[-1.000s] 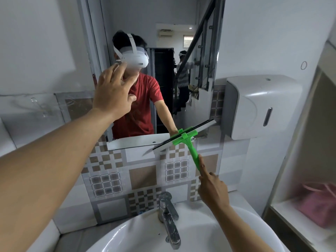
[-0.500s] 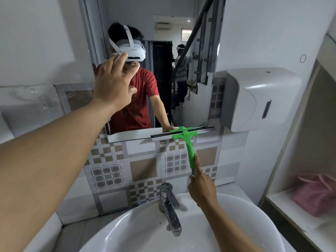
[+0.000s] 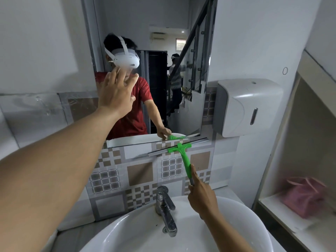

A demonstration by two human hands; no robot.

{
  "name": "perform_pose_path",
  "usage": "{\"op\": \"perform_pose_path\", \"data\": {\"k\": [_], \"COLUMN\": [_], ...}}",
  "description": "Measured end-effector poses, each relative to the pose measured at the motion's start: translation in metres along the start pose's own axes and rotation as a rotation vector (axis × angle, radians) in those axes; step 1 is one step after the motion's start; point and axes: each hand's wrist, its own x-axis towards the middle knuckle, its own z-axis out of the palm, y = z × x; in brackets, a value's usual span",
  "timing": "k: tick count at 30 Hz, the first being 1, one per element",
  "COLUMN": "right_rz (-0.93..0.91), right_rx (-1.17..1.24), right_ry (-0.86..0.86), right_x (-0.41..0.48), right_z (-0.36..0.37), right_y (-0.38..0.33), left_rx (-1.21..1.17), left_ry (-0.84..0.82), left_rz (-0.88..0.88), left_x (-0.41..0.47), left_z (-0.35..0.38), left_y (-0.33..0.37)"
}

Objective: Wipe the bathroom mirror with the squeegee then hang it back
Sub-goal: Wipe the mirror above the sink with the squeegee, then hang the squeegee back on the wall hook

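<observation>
The mirror (image 3: 160, 20) hangs on the wall above the sink, tall and narrow. My right hand (image 3: 201, 197) grips the lower end of a green squeegee (image 3: 183, 157), index finger laid along the handle. Its long blade lies tilted across the patterned tiles just below the mirror's bottom edge, off the glass. My left hand (image 3: 116, 93) is raised with fingers spread, palm against or very near the lower left of the mirror; I cannot tell whether it touches.
A white basin (image 3: 127, 233) with a chrome tap (image 3: 166, 210) sits below my hands. A white paper dispenser (image 3: 249, 106) is mounted right of the mirror. A shelf at the right holds a pink bag (image 3: 303, 197). A small ring hook (image 3: 285, 70) is on the right wall.
My right hand has drawn the squeegee down, its blade leaving the mirror's bottom edge for the tiles. My left hand stayed on the mirror, its fingers spreading.
</observation>
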Motion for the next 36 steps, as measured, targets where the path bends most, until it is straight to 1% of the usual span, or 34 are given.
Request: {"op": "perform_pose_path", "data": {"k": [2, 6, 8, 11, 14, 17, 20, 23, 28, 31, 33, 36], "right_rz": [0.007, 0.025, 0.017, -0.017, -0.086, -0.209, -0.326, -0.448, -0.633, -0.756, -0.824, -0.798], "right_rx": [-0.012, 0.080, 0.064, 0.003, -0.079, -0.184, -0.310, -0.346, -0.366, -0.316, -0.264, -0.192], "right_ry": [0.007, 0.059, 0.065, 0.050, 0.033, 0.054, 0.115, 0.196, 0.265, 0.305, 0.376, 0.487], "right_x": [-0.003, -0.006, -0.009, -0.014, -0.020, -0.027, -0.035, -0.040, -0.047, -0.052, -0.054, -0.056], "right_z": [-0.008, -0.029, -0.044, -0.070, -0.100, -0.136, -0.178, -0.212, -0.255, -0.273, -0.278, -0.282], "right_y": [-0.002, 0.001, 0.002, 0.005, 0.008, 0.009, 0.006, 0.003, -0.003, -0.008, -0.011, -0.020], "left_rx": [-0.002, -0.044, -0.061, -0.180, -0.251, -0.289, -0.316, -0.348, -0.412, -0.491, -0.513, -0.522], "left_ry": [-0.007, -0.010, -0.017, -0.066, -0.104, -0.140, -0.217, -0.293, -0.322, -0.361, -0.377, -0.397], "left_rz": [-0.004, 0.010, 0.047, 0.099, 0.205, 0.340, 0.382, 0.326, 0.162, 0.007, -0.096, -0.213], "left_x": [-0.001, -0.013, -0.023, -0.045, -0.067, -0.083, -0.093, -0.098, -0.102, -0.106, -0.112, -0.125], "left_z": [-0.002, -0.013, -0.019, -0.032, -0.050, -0.068, -0.087, -0.106, -0.137, -0.154, -0.162, -0.174], "left_y": [0.002, 0.016, 0.032, 0.067, 0.109, 0.148, 0.178, 0.197, 0.213, 0.219, 0.217, 0.210]}}
